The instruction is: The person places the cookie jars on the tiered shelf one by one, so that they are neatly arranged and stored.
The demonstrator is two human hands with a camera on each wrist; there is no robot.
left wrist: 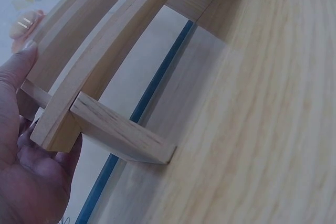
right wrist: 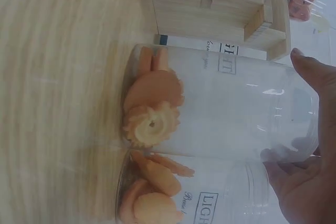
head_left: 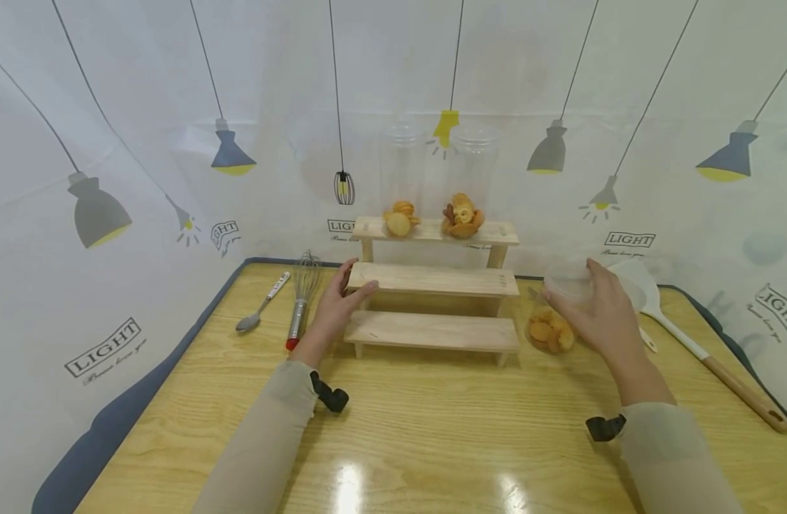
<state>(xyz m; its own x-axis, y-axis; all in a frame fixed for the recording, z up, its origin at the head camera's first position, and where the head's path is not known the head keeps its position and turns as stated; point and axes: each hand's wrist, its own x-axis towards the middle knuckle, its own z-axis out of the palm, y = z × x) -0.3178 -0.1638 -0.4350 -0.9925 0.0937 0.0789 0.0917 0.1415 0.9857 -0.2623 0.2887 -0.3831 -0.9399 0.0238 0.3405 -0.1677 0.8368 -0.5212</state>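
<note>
My left hand [head_left: 339, 307] grips the left end of the middle step of a three-tier wooden stand [head_left: 432, 278], thumb on top and fingers around the edge. My right hand [head_left: 601, 307] holds a clear jar [right wrist: 220, 103] by its top, fingers and thumb spread round it. Cookies [head_left: 550, 330] lie at the bottom of this jar, right of the stand. A second clear jar [right wrist: 226, 182] with cookies stands beside it, mostly hidden by my right hand in the head view.
Two clear jars [head_left: 402, 164] with cookies stand on the top step. A spoon [head_left: 263, 303] and a whisk [head_left: 300, 300] lie at left on the wooden table [head_left: 432, 428]. At right lies a white spatula [head_left: 678, 332] with a wooden handle. A printed curtain [head_left: 290, 86] hangs behind.
</note>
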